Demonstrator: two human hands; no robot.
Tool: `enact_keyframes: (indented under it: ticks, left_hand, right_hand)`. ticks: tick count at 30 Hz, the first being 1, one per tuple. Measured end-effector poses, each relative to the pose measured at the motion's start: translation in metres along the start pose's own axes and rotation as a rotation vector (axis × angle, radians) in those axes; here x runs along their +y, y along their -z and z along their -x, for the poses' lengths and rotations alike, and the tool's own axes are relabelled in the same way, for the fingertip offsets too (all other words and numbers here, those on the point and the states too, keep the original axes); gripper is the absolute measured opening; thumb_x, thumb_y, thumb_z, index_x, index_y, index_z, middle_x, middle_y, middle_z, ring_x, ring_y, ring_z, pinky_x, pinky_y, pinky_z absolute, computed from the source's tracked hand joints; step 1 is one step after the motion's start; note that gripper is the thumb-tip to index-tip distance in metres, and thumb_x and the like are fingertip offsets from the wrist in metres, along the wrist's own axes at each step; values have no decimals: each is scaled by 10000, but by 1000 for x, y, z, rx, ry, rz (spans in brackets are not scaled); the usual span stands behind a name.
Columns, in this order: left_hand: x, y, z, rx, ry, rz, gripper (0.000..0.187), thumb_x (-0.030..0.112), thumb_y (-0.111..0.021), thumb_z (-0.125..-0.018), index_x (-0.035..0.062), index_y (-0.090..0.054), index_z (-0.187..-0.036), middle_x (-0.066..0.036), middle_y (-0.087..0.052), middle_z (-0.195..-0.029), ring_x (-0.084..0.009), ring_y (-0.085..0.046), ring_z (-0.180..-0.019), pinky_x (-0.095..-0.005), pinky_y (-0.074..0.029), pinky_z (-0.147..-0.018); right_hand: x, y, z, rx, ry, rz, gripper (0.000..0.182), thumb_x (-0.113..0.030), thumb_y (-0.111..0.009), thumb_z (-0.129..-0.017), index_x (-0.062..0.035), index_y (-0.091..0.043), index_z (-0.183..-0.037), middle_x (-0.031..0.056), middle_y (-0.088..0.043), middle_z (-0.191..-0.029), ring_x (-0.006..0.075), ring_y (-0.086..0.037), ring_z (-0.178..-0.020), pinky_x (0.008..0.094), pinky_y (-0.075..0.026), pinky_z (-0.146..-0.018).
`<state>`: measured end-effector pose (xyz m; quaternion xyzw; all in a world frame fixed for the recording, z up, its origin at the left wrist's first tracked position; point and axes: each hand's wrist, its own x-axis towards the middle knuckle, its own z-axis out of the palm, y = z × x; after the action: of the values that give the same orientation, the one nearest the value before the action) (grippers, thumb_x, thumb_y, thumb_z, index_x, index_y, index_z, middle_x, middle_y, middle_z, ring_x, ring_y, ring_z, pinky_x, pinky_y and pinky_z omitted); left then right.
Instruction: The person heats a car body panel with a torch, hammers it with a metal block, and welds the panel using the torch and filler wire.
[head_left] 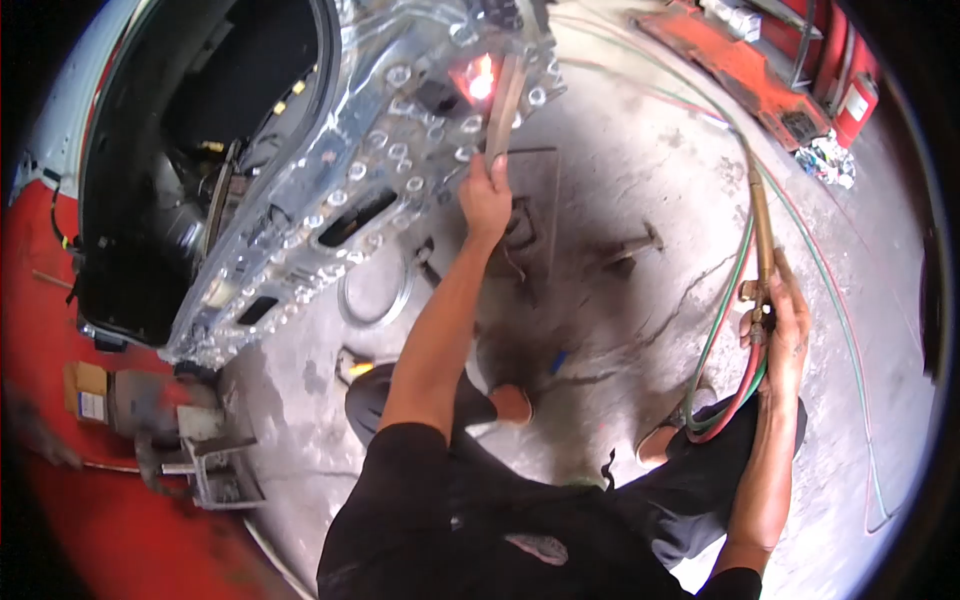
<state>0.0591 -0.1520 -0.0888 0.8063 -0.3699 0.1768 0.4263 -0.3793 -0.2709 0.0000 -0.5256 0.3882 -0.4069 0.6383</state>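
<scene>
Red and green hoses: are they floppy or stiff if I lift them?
Probably floppy: the hoses curve in a loop near the torch. They might drag too, since long stretches trail across the floor.

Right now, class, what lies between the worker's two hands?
The head view shows a dark, unclear item near the left hand, a hammer-like tool midway on the floor, and a green hose near the right hand.
</scene>
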Motion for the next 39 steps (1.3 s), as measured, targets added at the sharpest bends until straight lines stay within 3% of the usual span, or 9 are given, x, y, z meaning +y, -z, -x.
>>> enact_keyframes:
  ticks: [4, 8, 16, 20, 21, 26, 30, 32, 39]
  left_hand:
    - [-16, -8, 57, 271, -61, 237, 390, 353, -578, -1096, -19, -626, -990, -267, -669, -779, -515, -664, -740, -536, -494, -635]
    - [4, -27, 28, 173, 99, 114, 370, 328, -566, -1106, -30, -631, -1038, -247, -629, -735, -473, -647, -699, -519, -488, -657]
    - [22, -71, 43, 174, 294, 503, 399, 363, -517, -1131, -25, -592, -1071, -112, -580, -810, -252, -555, -727, -428, -487, -708]
    - [26, -93, 66, 316, 522, 834, 374, 377, -516, -1140, 61, -575, -948, 8, -515, -733, -116, -520, -626, -315, -424, -538]
    - [16, -76, 76, 224, 331, 753, 370, 380, -497, -1146, 70, -547, -949, 16, -489, -709, -99, -489, -586, -276, -417, -521]
    - [40, -76, 31, 127, 412, 785, 394, 411, -531, -1129, 26, -593, -1078, -16, -527, -711, -127, -519, -590, -323, -447, -550]
    - [-43, -33, 77, 240, 165, 342, 382, 339, -605, -1089, -32, -666, -1160, -109, -650, -751, -249, -622, -600, -447, -495, -595]
    - [-63, 29, 71, 51, 122, 108, 350, 328, -656, -1052, -19, -688, -1087, -168, -669, -717, -346, -653, -603, -487, -488, -592]
    - [-61, 76, 18, -119, -23, -255, 357, 385, -705, -1013, 28, -698, -1022, -228, -697, -747, -465, -677, -664, -520, -496, -575]
  right_hand:
    - [1, 15, 0, 8, 8, 16, 739, -433, -639, -1048, 33, -441, -1587, 90, -695, -939, 100, -599, -545, 227, -453, -444]
    - [2, 19, -7, 36, 33, 65, 743, -458, -628, -1046, 28, -458, -1582, 97, -697, -933, 99, -595, -548, 225, -444, -449]
    - [1, 17, -12, 35, 36, 77, 804, -495, -641, -1022, 46, -446, -1583, 98, -694, -932, 96, -583, -526, 234, -420, -436]
    - [1, 15, -11, 45, 28, 52, 806, -490, -652, -1017, 54, -451, -1576, 94, -688, -919, 101, -581, -515, 233, -414, -429]
    - [2, 15, -12, 43, 29, 52, 795, -487, -654, -1018, 46, -460, -1574, 93, -689, -917, 100, -585, -515, 231, -410, -427]
    - [0, 12, -16, 40, 27, 63, 798, -481, -650, -1016, 37, -443, -1588, 100, -692, -922, 92, -581, -510, 222, -433, -427]
    - [-2, 16, -17, 30, 28, 52, 792, -465, -641, -1019, 42, -435, -1591, 107, -696, -935, 90, -581, -509, 220, -427, -423]
    - [2, 18, -15, 33, 21, 39, 791, -463, -638, -1020, 45, -434, -1591, 111, -696, -939, 91, -583, -510, 221, -426, -423]
    - [0, 14, -13, 2, 36, 48, 717, -448, -591, -1068, 3, -435, -1603, 80, -685, -937, 57, -550, -497, 198, -418, -413]
